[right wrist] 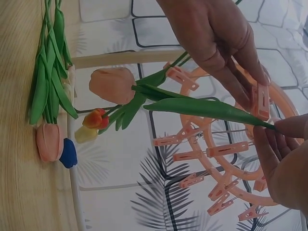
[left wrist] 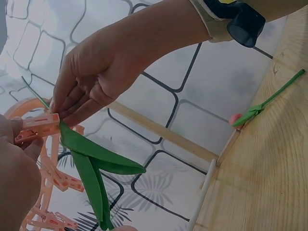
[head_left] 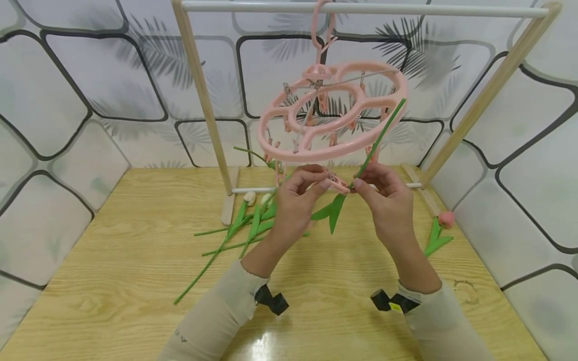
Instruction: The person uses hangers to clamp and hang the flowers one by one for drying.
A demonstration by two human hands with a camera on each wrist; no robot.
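My left hand [head_left: 300,195] pinches a pink clothespin [head_left: 337,183] below the round pink hanger [head_left: 331,153]. Beside it, my right hand [head_left: 390,203] pinches the green stem of an artificial tulip [right wrist: 111,85] with a peach-pink bloom. The stem's bare end slants up past the hanger's rim, and its leaves [head_left: 335,213] point down. In the left wrist view the clothespin's tip meets the stem just above the leaves; whether it grips the stem I cannot tell. The bloom is mostly hidden behind my left hand in the head view.
The hanger, with several more clothespins [right wrist: 226,149], hangs from a rack's white bar [head_left: 420,9]. Red-orange [right wrist: 96,119] and yellow [right wrist: 86,134] tulips hang behind. Several tulips [head_left: 253,225] lie on the wooden table at left; one pink tulip [head_left: 446,219] lies at right.
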